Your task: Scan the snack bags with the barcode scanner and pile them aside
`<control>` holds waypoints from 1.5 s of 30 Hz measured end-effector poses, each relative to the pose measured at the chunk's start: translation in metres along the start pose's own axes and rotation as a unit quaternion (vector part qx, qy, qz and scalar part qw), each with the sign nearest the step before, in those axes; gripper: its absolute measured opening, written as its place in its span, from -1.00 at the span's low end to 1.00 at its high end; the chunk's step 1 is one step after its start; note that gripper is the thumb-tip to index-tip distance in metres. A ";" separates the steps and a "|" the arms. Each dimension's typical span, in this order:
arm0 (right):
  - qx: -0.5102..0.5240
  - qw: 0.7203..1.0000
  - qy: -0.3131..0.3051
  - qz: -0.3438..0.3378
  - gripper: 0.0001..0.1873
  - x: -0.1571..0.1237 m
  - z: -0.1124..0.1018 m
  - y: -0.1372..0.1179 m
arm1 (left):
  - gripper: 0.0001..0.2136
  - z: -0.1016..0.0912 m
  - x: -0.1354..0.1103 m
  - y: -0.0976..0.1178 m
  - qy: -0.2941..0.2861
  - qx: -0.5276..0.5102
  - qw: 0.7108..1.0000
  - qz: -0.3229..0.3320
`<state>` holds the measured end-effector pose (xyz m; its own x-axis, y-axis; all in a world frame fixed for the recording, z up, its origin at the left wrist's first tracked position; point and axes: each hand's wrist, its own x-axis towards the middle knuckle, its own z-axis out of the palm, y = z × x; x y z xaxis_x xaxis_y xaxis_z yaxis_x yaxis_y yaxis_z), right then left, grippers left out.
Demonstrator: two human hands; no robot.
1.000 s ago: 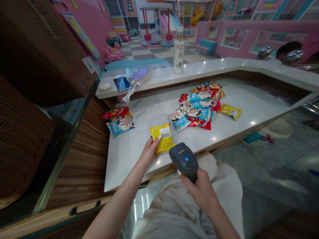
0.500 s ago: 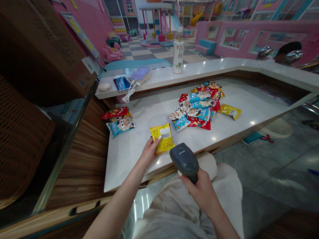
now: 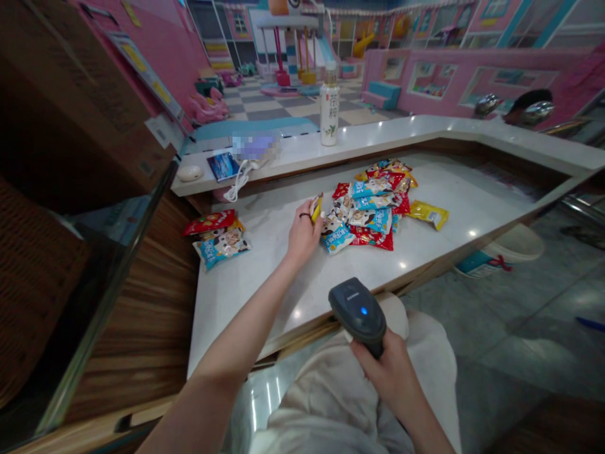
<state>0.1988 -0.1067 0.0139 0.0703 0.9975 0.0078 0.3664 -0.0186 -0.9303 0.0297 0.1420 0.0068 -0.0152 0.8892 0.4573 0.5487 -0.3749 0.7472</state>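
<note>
As L fingers (image 3: 307, 217) pinch yellow pkt (image 3: 316, 209) over counter (image 3: 246, 296), R hand (image 3: 385, 372) grips scanner (image 3: 358, 313), pink playroom (image 3: 472, 82) beyond.

- The left hand (image 3: 304, 236) grips a yellow snack bag (image 3: 316, 209), seen edge-on, just beside the left edge of the pile of snack bags (image 3: 371, 211).
- The right hand (image 3: 380, 372) holds a barcode scanner (image 3: 358, 315), its blue light lit, near the front of the pile and off the white counter (image 3: 246, 302).
- A second yellow bag (image 3: 428, 214) lies just right of the pile.
- A smaller heap of bags (image 3: 215, 239) lies well left of the pile.
- A plastic bottle (image 3: 329, 107) stands upright on a raised ledge behind the pile.
- A white cable (image 3: 239, 180) lies on that ledge, behind and left of the pile.
</note>
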 end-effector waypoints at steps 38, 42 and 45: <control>-0.008 1.000 -0.021 -0.004 -0.74 -0.006 0.000 0.002 | -0.47 -0.106 -0.119 -0.041 -0.051 0.058 0.995 -0.061; -0.006 1.000 -0.019 -0.001 -0.74 -0.007 0.000 0.000 | -0.46 -0.082 -0.118 -0.019 -0.001 -0.281 0.936 -0.211; -0.008 1.000 -0.015 -0.009 -0.73 -0.005 0.000 -0.002 | -0.43 -0.067 -0.114 -0.003 0.014 -0.478 0.813 -0.332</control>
<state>0.1976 -0.1115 0.0163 0.0359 0.9993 0.0136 0.3828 -0.0011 -0.9238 -0.0262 0.0240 -0.0148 -0.0699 0.9777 -0.1981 -0.4884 0.1396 0.8614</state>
